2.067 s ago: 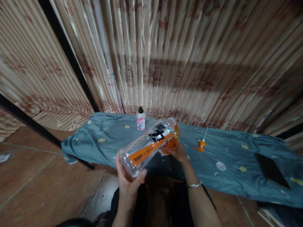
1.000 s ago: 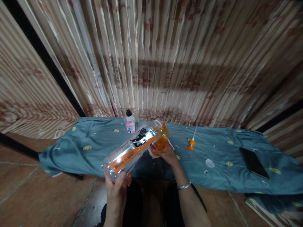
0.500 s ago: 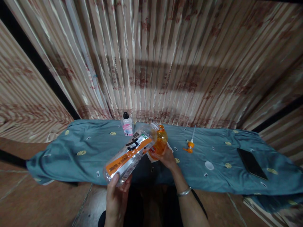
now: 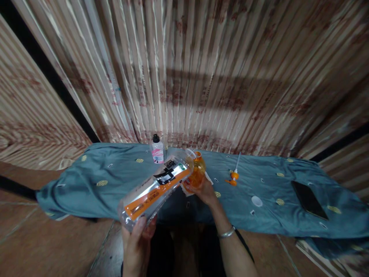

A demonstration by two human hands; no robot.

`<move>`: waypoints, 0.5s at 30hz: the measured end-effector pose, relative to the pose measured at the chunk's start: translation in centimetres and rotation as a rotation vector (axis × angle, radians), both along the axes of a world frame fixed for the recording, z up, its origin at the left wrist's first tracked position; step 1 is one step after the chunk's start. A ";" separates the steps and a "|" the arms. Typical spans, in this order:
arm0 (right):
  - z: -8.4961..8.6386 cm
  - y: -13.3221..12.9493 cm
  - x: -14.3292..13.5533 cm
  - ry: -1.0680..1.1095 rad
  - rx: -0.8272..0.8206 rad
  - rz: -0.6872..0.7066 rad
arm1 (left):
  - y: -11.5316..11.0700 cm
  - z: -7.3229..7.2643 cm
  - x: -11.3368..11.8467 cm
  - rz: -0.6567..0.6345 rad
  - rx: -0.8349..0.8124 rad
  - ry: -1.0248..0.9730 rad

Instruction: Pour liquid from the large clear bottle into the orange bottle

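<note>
My left hand (image 4: 140, 234) grips the lower end of a large clear bottle (image 4: 158, 186) with an orange and silver label. The bottle lies tilted, its neck up and to the right, close beside the mouth of an orange translucent bottle (image 4: 198, 169). My right hand (image 4: 203, 189) is wrapped round the lower part of that orange bottle, which stands on a white sheet or tissue. Whether liquid passes between the two bottles cannot be made out. An orange pump head (image 4: 234, 177) with a clear tube lies to the right of them on the cloth.
A small bottle with a black cap and pink label (image 4: 157, 150) stands at the back. On the right lie a round whitish disc (image 4: 256, 201) and a dark phone (image 4: 309, 200). The table has a teal cloth (image 4: 95, 165); a striped curtain (image 4: 190, 92) hangs behind it.
The large clear bottle has shifted slightly left and down at its base, with my left hand, and its label has turned a little. My right hand still holds the orange bottle.
</note>
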State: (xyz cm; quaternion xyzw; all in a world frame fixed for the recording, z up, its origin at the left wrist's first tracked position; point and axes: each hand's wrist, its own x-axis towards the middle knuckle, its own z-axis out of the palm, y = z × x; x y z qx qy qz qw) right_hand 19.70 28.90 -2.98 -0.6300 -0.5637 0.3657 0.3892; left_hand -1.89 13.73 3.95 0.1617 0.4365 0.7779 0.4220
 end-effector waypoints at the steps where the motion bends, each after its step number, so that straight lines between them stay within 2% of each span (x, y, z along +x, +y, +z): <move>1: 0.0 0.0 0.1 -0.003 0.000 0.008 | -0.1 0.2 0.0 0.004 -0.003 0.012; 6: -0.1 0.1 0.4 -0.003 0.009 0.024 | -0.4 1.0 0.0 -0.011 0.022 0.124; 15: -0.2 0.1 0.5 -0.003 0.004 0.052 | -0.6 0.9 -0.1 0.028 0.042 0.153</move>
